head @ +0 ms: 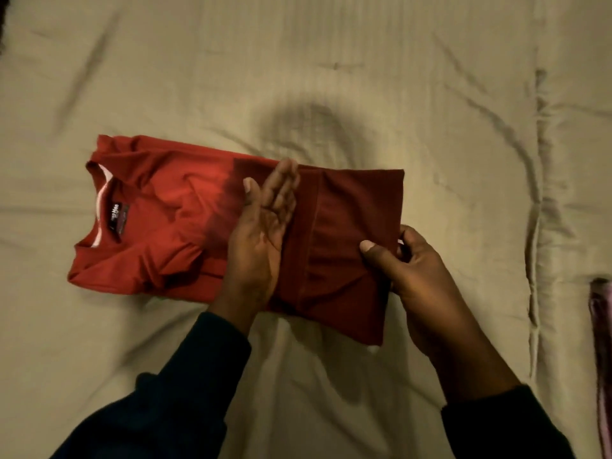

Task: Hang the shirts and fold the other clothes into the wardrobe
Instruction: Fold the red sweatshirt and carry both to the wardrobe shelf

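A red T-shirt [159, 210] lies partly folded on the bed, its collar and black label to the left and its lower part folded over on the right. My left hand [265, 226] stands edge-on across the shirt's middle with straight fingers, pressing along the fold line. My right hand [407, 263] grips the folded right end of the shirt, thumb on top and fingers curled under the edge.
The beige bedsheet [331, 61] is creased and fills the view, with a seam running down the right side. A pink and purple piece of cloth [602, 342] shows at the right edge.
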Tool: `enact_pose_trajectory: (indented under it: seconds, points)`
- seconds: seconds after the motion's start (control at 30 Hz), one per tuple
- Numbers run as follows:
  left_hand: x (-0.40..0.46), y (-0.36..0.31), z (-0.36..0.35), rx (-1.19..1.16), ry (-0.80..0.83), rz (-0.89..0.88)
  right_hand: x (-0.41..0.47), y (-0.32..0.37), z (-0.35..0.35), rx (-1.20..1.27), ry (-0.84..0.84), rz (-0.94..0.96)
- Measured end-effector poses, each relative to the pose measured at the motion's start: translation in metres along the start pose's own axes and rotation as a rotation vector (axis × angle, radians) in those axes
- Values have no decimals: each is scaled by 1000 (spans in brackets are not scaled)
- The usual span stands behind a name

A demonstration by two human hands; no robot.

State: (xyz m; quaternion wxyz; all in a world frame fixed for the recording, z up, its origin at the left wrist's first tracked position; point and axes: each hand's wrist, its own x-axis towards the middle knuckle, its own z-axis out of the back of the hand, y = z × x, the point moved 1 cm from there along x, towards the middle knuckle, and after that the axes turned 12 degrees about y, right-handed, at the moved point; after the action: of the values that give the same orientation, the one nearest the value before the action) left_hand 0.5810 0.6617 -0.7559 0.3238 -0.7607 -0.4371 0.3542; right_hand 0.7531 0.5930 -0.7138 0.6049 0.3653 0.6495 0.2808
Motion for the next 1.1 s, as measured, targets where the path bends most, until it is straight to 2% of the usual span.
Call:
enact_pose_trajectory:
  seconds: [0.1, 0.23, 0.37, 0.43, 0.53, 0.63, 0.67, 0.73, 0.8, 0.87, 0.93, 1.1]
  points:
    - [0, -20, 9, -40, 4, 120, -10, 26, -41, -37, 11, 89]
    - [-12, -68, 22, 133, 30, 265, -10, 50, -111, -69, -72, 158]
    - [-31, -129, 48, 144, 100, 340, 12, 59, -193, -173, -133, 170]
    - [-37, -153, 71, 154, 70, 328, 23, 58, -233, -210, -78, 187]
    - [-38, -170, 115, 259, 30, 303, 35, 53, -272, -263, 102, 173]
    - [-36, -176, 159, 208, -74, 291, 44, 48, -286, -248, 230, 119]
    - [-35, -176, 170, 201, -97, 282, 46, 46, -285, -269, 210, 141]
    - [-32, -174, 192, 243, -123, 271, 52, 36, -279, -397, 40, 248]
    - [-28, -168, 212, 288, -161, 270, 60, 22, -269, -628, -164, 358]
    - [-25, -161, 226, 348, -207, 289, 71, 6, -260, -844, -313, 377]
    - [-24, -153, 236, 416, -255, 298, 82, -9, -256, -999, -347, 324]
    - [-31, -144, 249, 529, -323, 236, 101, -36, -257, -1178, -254, 260]
